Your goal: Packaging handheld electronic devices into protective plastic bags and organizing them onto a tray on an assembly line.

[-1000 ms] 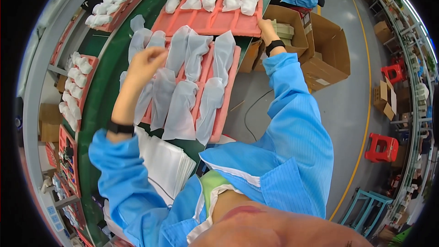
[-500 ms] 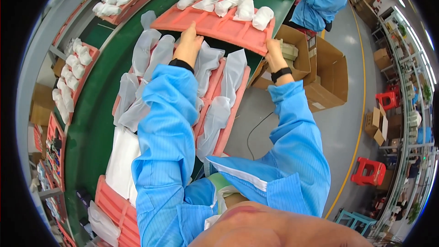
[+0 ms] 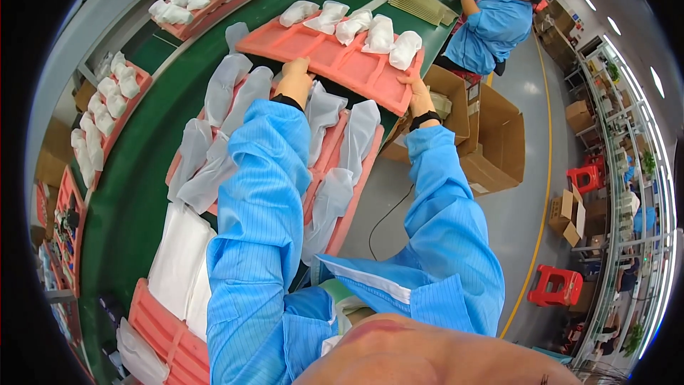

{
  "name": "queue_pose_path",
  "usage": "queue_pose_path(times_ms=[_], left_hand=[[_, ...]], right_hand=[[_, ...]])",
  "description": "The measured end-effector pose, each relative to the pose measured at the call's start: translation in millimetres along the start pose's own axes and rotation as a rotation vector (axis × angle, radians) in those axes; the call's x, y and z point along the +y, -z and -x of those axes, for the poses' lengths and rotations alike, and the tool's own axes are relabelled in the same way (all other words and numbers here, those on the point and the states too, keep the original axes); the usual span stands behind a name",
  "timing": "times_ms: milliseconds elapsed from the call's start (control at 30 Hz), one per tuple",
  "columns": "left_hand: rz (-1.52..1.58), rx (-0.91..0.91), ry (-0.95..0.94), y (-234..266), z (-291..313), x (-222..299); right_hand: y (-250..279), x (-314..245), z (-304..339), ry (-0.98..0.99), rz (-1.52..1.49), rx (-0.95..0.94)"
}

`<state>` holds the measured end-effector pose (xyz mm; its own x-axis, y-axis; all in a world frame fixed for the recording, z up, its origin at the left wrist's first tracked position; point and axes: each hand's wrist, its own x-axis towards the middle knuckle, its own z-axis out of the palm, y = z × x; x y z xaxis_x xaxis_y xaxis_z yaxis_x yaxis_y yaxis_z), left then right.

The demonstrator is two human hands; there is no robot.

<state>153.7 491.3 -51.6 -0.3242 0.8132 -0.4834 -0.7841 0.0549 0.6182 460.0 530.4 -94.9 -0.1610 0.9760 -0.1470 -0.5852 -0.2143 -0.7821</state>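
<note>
Both my hands hold a long pink compartment tray (image 3: 320,53) by its near edge. My left hand (image 3: 296,78) is closed on the edge left of its middle. My right hand (image 3: 417,96) grips the right end. Several white wrapped bundles (image 3: 354,26) lie in a row along the tray's far side, while the near compartments are bare. Below and nearer to me, more pink trays (image 3: 330,144) carry long items in translucent bags (image 3: 360,135). My left forearm hides some of these. What is inside the wrappings cannot be seen.
White sheets (image 3: 174,257) and another pink tray (image 3: 160,321) lie at lower left on the green table (image 3: 132,235). Open cardboard boxes (image 3: 495,135) stand right of the table. A person in blue (image 3: 481,36) works at far right. A red stool (image 3: 554,286) stands on the floor.
The view has shifted slightly, and the surroundings sit a little lower and further left. The held tray shows more of its bare near compartments. Both hands keep their hold.
</note>
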Motion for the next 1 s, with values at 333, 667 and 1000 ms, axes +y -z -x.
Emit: queue_pose_path(times_ms=[333,667,1000], left_hand=[[0.078,-0.033,0.056,4,11,1],[0.123,-0.392,-0.029,31,58,27],[-0.058,-0.344,-0.171,109,205,51]], right_hand=[[14,6,-4,0.121,0.03,-0.03],[-11,-27,23,0.155,0.09,-0.132],[-54,-9,113,0.211,0.128,-0.255]])
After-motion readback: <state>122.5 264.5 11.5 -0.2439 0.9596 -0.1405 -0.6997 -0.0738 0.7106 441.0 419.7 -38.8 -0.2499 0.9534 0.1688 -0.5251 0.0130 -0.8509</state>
